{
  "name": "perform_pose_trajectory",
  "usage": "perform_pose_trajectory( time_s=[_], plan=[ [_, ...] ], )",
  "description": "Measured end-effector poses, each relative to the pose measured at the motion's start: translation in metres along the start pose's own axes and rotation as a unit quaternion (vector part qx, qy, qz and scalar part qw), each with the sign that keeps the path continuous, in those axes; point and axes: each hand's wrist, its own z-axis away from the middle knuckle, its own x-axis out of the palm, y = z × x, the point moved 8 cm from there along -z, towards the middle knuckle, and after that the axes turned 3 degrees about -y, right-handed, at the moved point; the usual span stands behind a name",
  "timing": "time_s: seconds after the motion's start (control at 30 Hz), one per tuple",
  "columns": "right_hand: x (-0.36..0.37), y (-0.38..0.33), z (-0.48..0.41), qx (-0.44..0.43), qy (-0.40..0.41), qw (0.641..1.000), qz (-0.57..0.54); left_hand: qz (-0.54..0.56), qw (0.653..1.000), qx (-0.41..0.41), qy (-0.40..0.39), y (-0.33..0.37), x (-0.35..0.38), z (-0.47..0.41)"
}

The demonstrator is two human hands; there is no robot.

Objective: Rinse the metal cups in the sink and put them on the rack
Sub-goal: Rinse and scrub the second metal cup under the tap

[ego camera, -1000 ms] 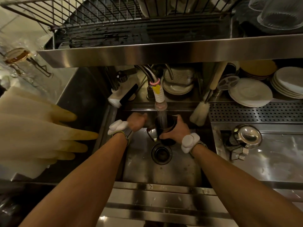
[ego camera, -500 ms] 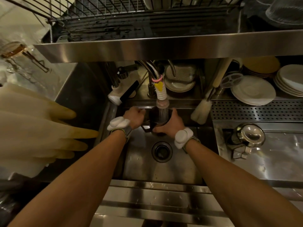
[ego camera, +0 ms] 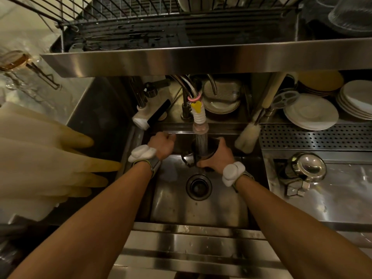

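Here, one dark, shiny metal cup (ego camera: 203,152) with a looped handle sits upright over the steel sink (ego camera: 199,210), directly under the water streaming from the white ribbed faucet hose (ego camera: 198,115). The right hand (ego camera: 218,156) wraps its fingers around the cup. The left hand (ego camera: 163,143) is curled at the sink's back edge; whether it grips anything is unclear. One wire dish rack (ego camera: 124,23) sits overhead.

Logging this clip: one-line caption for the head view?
Right hand holds a metal cup under the running faucet above the sink; left hand alongside.
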Motion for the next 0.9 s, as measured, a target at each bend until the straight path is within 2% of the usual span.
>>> perform_pose_trajectory(
  time_s=[0.17,0.33,0.43,0.57,0.67,0.8,0.9],
  plan=[
    [0.009,-0.013,0.000,-0.023,-0.029,0.999,-0.001,-0.008,1.000,-0.010,-0.011,0.000,0.007,0.000],
    [-0.011,-0.004,-0.005,0.000,0.016,1.000,0.009,-0.015,1.000,0.012,-0.022,0.013,0.010,0.002],
    [-0.002,-0.010,-0.004,-0.011,-0.026,1.000,0.004,-0.006,1.000,0.008,-0.019,0.009,0.007,0.000],
    [-0.011,-0.006,-0.002,-0.010,0.011,1.000,-0.013,-0.006,1.000,0.015,-0.020,0.009,0.007,0.000],
    [-0.001,-0.010,0.003,-0.020,-0.025,0.999,-0.002,-0.003,1.000,0.018,-0.019,0.009,0.007,0.002],
    [-0.005,-0.011,0.000,-0.009,0.006,0.999,-0.031,-0.008,1.000,0.018,-0.015,0.010,0.003,0.005],
    [0.000,-0.015,0.003,-0.020,-0.022,1.000,-0.007,-0.010,1.000,0.019,-0.013,0.010,0.004,0.004]
  ],
)
